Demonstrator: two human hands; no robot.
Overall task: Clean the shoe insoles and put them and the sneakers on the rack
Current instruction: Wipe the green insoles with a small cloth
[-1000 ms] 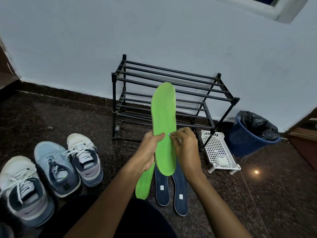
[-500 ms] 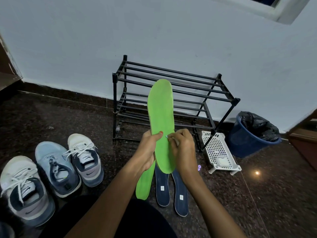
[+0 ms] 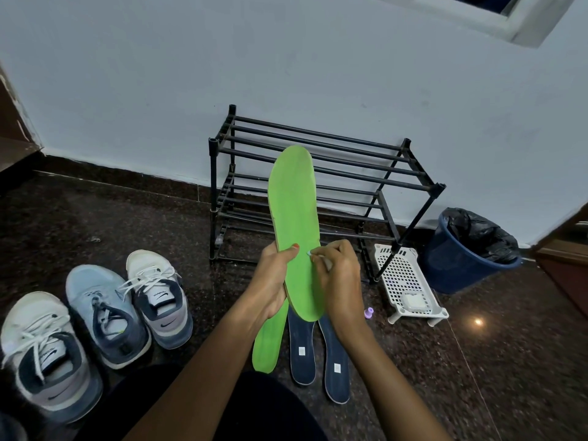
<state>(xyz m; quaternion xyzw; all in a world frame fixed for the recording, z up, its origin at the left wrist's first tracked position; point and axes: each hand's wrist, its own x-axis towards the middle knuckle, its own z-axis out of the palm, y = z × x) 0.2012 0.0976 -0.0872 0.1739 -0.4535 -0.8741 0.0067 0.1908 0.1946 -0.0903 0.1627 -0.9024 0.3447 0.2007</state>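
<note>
1. I see the left grip (image 3: 270, 281) curled round the lower edge of a green insole (image 3: 294, 224), fingers behind it and thumb pressed on its face.
2. The insole stands nearly upright in the air, toe end up, in front of the black rack (image 3: 212, 192).
3. The right grip (image 3: 337, 275) pinches a small pale tool (image 3: 318, 256). Its tip touches the green face just beside the left thumb. I cannot tell what the tool is.
4. A second green insole (image 3: 267, 345) lies on the dark stone floor (image 3: 509, 361) below the hands, partly hidden by the left wrist.
5. Just to its right lie two navy insoles (image 3: 302, 348) side by side, each with a small white label near the heel.
6. Three sneakers (image 3: 105, 316) sit in a row on the floor at the left, toes toward the wall (image 3: 286, 58), well apart from the rack.
7. The rack stands against the wall, and its bars carry nothing that I can see.
8. At the rack's right foot sits a white perforated tray (image 3: 401, 268) with a white block (image 3: 413, 300) in it.
9. A small purple object (image 3: 368, 312) lies on the floor between the tray and the right wrist.
10. A blue bin (image 3: 461, 265) with a black liner stands just right of the tray.
</note>
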